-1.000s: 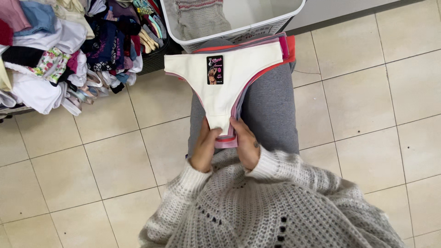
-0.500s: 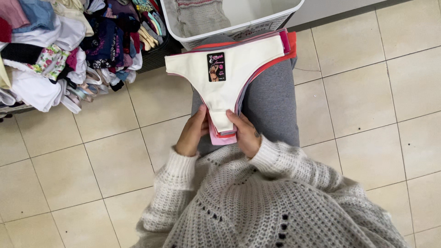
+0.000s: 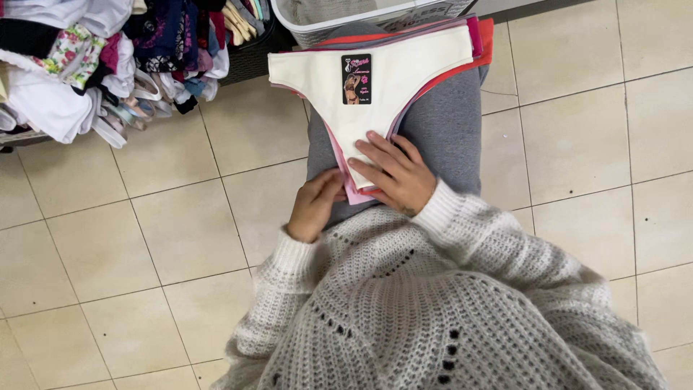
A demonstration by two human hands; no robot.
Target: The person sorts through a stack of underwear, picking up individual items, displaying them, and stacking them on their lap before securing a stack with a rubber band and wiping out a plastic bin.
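Observation:
A stack of underwear lies on my grey-trousered lap (image 3: 447, 123), with a cream-white pair (image 3: 404, 68) on top and pink and red pairs showing at the edges. A small dark label (image 3: 356, 79) sits on the top pair's waistband. My right hand (image 3: 395, 173) lies flat, fingers spread, on the narrow lower end of the stack. My left hand (image 3: 315, 206) holds the left edge of that lower end, fingers curled against the pink layers.
A heap of mixed clothing (image 3: 108, 58) fills a dark basket at the upper left. A white laundry basket (image 3: 317, 32) stands just beyond my knees. Beige tiled floor (image 3: 173, 238) surrounds me. My grey knitted sweater (image 3: 433, 303) fills the lower frame.
My right hand moved from gripping the stack's lower tip to lying flat on top of it. My left hand slid slightly lower on the left edge. The view shifted down a little.

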